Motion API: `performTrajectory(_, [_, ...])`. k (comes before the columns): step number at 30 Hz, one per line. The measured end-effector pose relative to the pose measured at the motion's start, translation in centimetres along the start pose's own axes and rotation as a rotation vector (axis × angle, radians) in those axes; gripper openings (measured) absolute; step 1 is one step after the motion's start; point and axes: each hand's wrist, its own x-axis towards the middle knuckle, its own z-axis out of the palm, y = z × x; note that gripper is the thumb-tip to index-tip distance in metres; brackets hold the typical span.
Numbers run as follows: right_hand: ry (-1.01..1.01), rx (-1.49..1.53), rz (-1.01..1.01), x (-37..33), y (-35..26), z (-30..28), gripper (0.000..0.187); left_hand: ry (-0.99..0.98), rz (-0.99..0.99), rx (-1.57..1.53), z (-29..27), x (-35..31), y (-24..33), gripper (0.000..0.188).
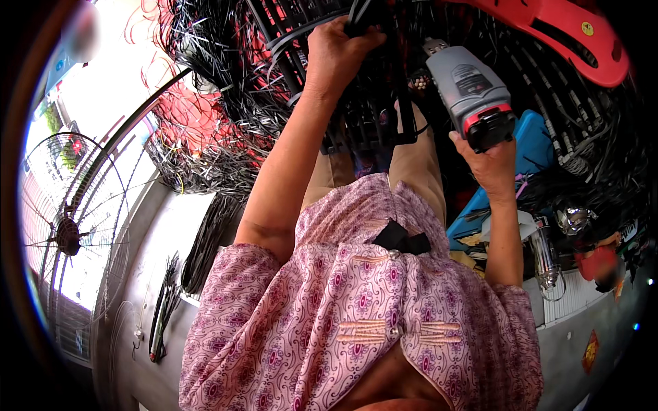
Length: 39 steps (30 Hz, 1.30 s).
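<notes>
My left hand (pixel 340 51) is closed at the top of a black slatted frame (pixel 291 65) with black strips wound round it; the exact spot under the fingers is partly hidden. The frame stands upright in front of my knees. My right hand (pixel 492 164) holds a grey cordless power tool (pixel 469 79) with red trim and a black battery end. The tool's metal nose points up and to the left, to the right of the frame and apart from it. Most of my right fingers are hidden under the tool.
Loose black strips (pixel 212 89) pile up at the far left over red material. A caged standing fan (pixel 67 236) is at the left. A red plastic seat (pixel 576 41) lies at the upper right, with a blue plastic piece (pixel 536 147) and strip bundles (pixel 548 96) below it.
</notes>
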Motion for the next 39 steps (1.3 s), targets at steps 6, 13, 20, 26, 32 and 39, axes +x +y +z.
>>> performTrajectory(6, [-0.077,-0.093,0.002,1.1,-1.6,0.8,0.051,0.009,0.018,0.039,0.2,0.4,-1.2,0.023])
performTrajectory(13, [-0.112,-0.170,-0.102,2.4,-2.0,1.2,0.058,-0.011,-0.028,-0.021,0.4,0.1,-0.6,0.014])
performTrajectory(20, [-0.132,-0.217,-0.155,2.6,-1.8,1.3,0.063,0.022,-0.013,-0.027,0.5,-0.1,0.0,0.020])
performTrajectory(26, [-0.142,-0.252,-0.151,2.7,-2.4,1.3,0.064,0.044,0.047,-0.006,0.6,0.0,-0.5,0.023])
performTrajectory(32, [-0.135,-0.277,-0.168,2.8,-2.5,1.3,0.063,0.009,-0.021,0.019,0.3,-0.1,0.0,0.020])
performTrajectory(39, [-0.090,-0.420,-0.172,3.0,-3.2,1.8,0.061,0.002,-0.040,0.015,0.5,0.0,-0.3,0.019])
